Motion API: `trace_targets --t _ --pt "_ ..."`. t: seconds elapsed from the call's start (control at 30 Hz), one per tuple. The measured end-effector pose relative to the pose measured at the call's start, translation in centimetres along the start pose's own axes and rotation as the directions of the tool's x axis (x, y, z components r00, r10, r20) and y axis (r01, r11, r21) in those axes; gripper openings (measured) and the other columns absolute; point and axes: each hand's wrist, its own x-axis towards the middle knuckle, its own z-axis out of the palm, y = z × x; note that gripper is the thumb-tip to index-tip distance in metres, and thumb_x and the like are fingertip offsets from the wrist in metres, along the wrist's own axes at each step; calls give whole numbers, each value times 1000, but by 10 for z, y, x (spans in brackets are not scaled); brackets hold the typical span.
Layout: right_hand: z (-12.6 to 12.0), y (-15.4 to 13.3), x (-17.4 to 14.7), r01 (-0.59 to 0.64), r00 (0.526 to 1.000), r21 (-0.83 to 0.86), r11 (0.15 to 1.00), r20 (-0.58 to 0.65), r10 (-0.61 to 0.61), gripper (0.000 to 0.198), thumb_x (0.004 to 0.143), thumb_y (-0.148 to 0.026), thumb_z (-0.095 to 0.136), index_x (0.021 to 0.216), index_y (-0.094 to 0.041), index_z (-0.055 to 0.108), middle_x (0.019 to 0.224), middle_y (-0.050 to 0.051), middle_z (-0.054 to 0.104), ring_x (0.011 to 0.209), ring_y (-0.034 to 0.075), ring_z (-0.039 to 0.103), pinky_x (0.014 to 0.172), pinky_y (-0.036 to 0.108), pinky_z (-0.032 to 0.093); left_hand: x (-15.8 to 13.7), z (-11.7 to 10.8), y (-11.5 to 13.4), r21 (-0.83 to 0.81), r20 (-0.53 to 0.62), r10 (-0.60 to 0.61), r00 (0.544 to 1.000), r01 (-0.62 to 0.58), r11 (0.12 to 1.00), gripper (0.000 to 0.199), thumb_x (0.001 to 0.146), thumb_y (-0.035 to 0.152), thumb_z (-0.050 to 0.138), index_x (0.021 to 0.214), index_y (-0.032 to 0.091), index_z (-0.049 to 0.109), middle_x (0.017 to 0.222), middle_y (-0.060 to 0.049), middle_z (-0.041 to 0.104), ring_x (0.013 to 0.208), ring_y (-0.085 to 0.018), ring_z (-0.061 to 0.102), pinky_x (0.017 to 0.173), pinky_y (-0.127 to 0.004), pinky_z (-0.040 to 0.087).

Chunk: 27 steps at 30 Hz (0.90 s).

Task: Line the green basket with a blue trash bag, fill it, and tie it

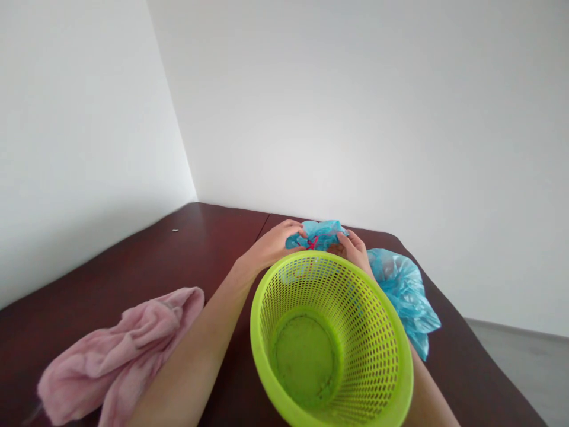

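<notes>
Beyond the basket, a crumpled blue plastic bag [326, 228] with a thin red tie [312, 242] lies between my hands. My left hand [281, 240] has its fingers and thumb curved around the bag's left side. At the bag's right edge, my right hand [354, 248] pinches the plastic between thumb and fingers. Something brown [336, 249] shows beneath the bag, too little of it to name. A lime-green perforated plastic basket [306, 359] stands tilted towards me between my forearms, nothing inside it. Its rim hides part of the bag and of my right forearm.
A second blue plastic bag [402, 290] lies right of my right hand. A pink cloth [120, 356] is bunched up beside my left forearm. The dark red-brown table [213, 237] meets white walls at the back, with a small pale scrap [175, 230] at its far left.
</notes>
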Motion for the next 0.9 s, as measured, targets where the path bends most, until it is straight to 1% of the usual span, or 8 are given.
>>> trace_targets --t 0.17,0.27,0.4,0.5,0.57,0.63,0.8,0.9 --pt "-2 -6 -7 146 988 -271 951 88 -126 60 84 -62 100 131 -32 78 108 3 85 87 25 76 79 38 61 -3 6 7 -15 120 9 993 -7 1000 18 110 43 78 116 31 90 136 -9 87 131 -34 81 119 -51 61" --pt "-3 -3 -4 133 989 -350 927 107 -102 43 84 -60 96 105 -25 85 89 3 80 79 23 69 74 36 57 -6 10 5 28 99 -36 994 34 999 20 109 44 79 122 34 91 135 -8 88 124 -33 83 113 -48 64" --pt "-8 1 6 130 988 -314 940 -37 -149 46 78 -66 96 93 -26 79 79 -1 74 68 19 58 61 32 47 -9 12 -6 245 66 -210 975 188 951 44 104 35 82 148 34 86 143 -12 86 135 -37 81 119 -47 61" --pt "-16 1 12 144 966 -266 953 -172 -194 50 80 -71 91 93 -28 72 72 -5 65 64 17 52 59 31 44 -9 10 -10 399 -20 -341 940 320 859 80 103 20 73 181 29 61 147 -16 84 137 -37 80 118 -46 61" --pt "-22 1 13 147 946 -234 961 -252 -206 50 82 -74 88 90 -29 67 70 -6 61 61 17 50 58 32 43 -8 6 -9 461 -116 -397 911 403 791 85 105 16 66 188 27 52 148 -18 84 136 -37 81 117 -46 61" --pt "-28 1 14 141 928 -204 969 -313 -201 50 85 -75 86 87 -29 63 67 -6 58 59 16 48 56 32 42 -8 0 -9 476 -225 -419 880 475 740 78 109 20 62 186 26 54 148 -19 84 132 -37 82 114 -47 62" --pt "-37 1 17 131 896 -142 981 -407 -179 55 90 -79 82 81 -32 56 57 -5 53 53 19 48 50 36 42 -8 -24 -27 182 -419 -486 767 595 783 60 114 42 60 170 25 73 121 -14 89 123 -41 84 108 -50 63" --pt "-39 -1 19 139 886 -103 985 -430 -170 56 89 -83 80 86 -32 57 62 -4 60 54 21 55 50 38 49 -6 -33 -44 -73 -504 -468 726 504 861 57 114 49 56 158 22 80 106 -10 88 116 -36 84 107 -47 64"
